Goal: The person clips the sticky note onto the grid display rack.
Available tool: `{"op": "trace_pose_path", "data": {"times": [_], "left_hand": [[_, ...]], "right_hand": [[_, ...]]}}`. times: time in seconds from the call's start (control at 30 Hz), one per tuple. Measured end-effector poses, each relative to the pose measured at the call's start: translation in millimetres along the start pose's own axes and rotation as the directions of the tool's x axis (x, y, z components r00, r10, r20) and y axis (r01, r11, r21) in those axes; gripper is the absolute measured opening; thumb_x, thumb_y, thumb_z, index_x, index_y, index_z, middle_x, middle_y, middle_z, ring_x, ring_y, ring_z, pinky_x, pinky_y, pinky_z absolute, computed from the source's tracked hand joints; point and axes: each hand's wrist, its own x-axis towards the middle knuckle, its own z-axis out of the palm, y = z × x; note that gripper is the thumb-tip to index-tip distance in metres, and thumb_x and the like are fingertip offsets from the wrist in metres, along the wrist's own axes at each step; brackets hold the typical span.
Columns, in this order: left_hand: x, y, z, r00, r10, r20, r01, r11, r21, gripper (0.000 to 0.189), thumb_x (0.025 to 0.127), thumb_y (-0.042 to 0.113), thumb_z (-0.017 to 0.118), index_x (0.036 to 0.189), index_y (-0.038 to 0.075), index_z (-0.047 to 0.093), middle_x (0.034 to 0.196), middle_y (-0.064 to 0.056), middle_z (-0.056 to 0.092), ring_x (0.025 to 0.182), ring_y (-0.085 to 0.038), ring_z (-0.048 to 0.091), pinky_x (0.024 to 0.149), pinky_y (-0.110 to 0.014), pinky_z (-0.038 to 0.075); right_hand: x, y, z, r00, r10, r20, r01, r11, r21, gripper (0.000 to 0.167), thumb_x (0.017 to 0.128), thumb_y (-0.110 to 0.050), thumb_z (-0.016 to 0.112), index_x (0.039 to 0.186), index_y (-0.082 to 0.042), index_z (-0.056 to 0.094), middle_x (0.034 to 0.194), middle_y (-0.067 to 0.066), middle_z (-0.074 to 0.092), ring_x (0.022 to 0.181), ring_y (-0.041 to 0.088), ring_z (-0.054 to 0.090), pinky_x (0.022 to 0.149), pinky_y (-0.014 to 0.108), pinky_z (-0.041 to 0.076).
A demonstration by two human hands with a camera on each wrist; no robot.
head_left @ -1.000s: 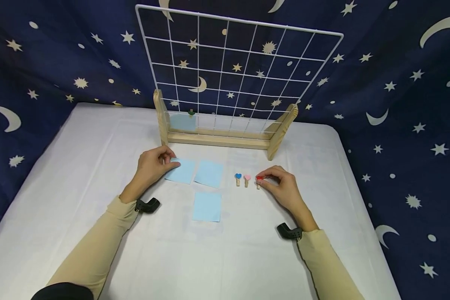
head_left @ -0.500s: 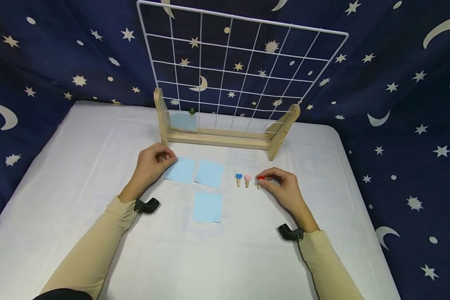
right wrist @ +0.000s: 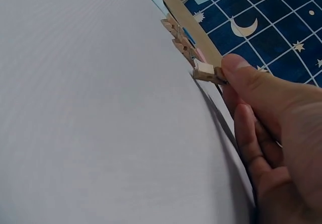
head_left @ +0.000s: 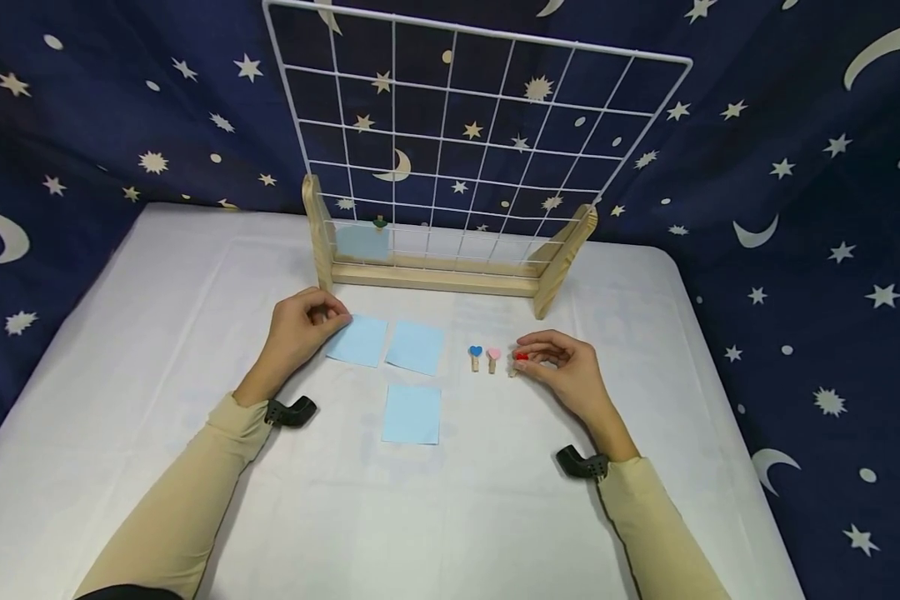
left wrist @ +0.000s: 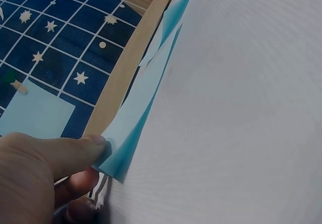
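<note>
At the upper left corner of a light blue paper note (head_left: pixel 357 342), my left hand (head_left: pixel 298 325) pinches the paper between thumb and fingers. The left wrist view shows that note (left wrist: pixel 136 103) with its near corner curled up off the white cloth. My right hand (head_left: pixel 566 367) pinches a small wooden clothespin with a red heart (head_left: pixel 522 357); in the right wrist view the clothespin (right wrist: pixel 205 72) juts out from thumb and forefinger, close over the cloth. Left of it lie a pink-heart clothespin (head_left: pixel 493 358) and a blue-heart clothespin (head_left: pixel 476 358).
Two more blue notes lie on the table, one beside the held note (head_left: pixel 416 347) and one nearer (head_left: pixel 411 414). Behind stands a white wire grid (head_left: pixel 450 108) on a wooden base (head_left: pixel 435 278). A green-topped clothespin (head_left: pixel 379 222) holds a blue note (head_left: pixel 363 242) on the grid.
My left thumb has drawn back from over the note to its corner. The red-heart clothespin has tilted slightly in my right hand. The head view has shifted a little.
</note>
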Motion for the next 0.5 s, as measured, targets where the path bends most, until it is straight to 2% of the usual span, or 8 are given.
{"op": "trace_pose_path", "data": {"times": [0.13, 0.2, 0.5], "left_hand": [[0.4, 1.0, 0.5, 1.0, 0.001, -0.007, -0.001, 1.0, -0.015, 0.01, 0.087, 0.009, 0.087, 0.085, 0.01, 0.078, 0.078, -0.004, 0.065, 0.063, -0.015, 0.05, 0.059, -0.021, 0.037], [0.6, 1.0, 1.5, 1.0, 0.001, -0.007, -0.001, 1.0, -0.021, 0.009, 0.087, 0.008, 0.087, 0.085, 0.009, 0.078, 0.078, -0.004, 0.065, 0.064, -0.016, 0.05, 0.06, -0.021, 0.038], [-0.5, -0.6, -0.3, 1.0, -0.008, -0.001, 0.008, 1.0, 0.0, 0.01, 0.086, 0.009, 0.087, 0.085, 0.01, 0.078, 0.076, -0.003, 0.064, 0.063, -0.016, 0.051, 0.059, -0.022, 0.038]], "right_hand": [[1.5, 9.8, -3.0, 1.0, 0.01, 0.016, -0.009, 1.0, -0.026, 0.033, 0.086, 0.003, 0.084, 0.117, -0.003, 0.075, 0.108, 0.02, 0.077, 0.087, 0.021, 0.071, 0.08, 0.02, 0.058], [1.4, 7.3, -4.2, 0.999, 0.018, 0.03, -0.016, 0.999, -0.036, 0.032, 0.086, 0.0, 0.085, 0.116, -0.006, 0.076, 0.107, 0.017, 0.078, 0.086, 0.019, 0.071, 0.079, 0.02, 0.058], [-1.8, -2.9, 1.4, 0.995, 0.028, 0.098, -0.022, 0.998, -0.062, 0.033, 0.087, -0.005, 0.086, 0.118, -0.008, 0.077, 0.105, 0.013, 0.077, 0.083, 0.019, 0.069, 0.077, 0.02, 0.057]]}}
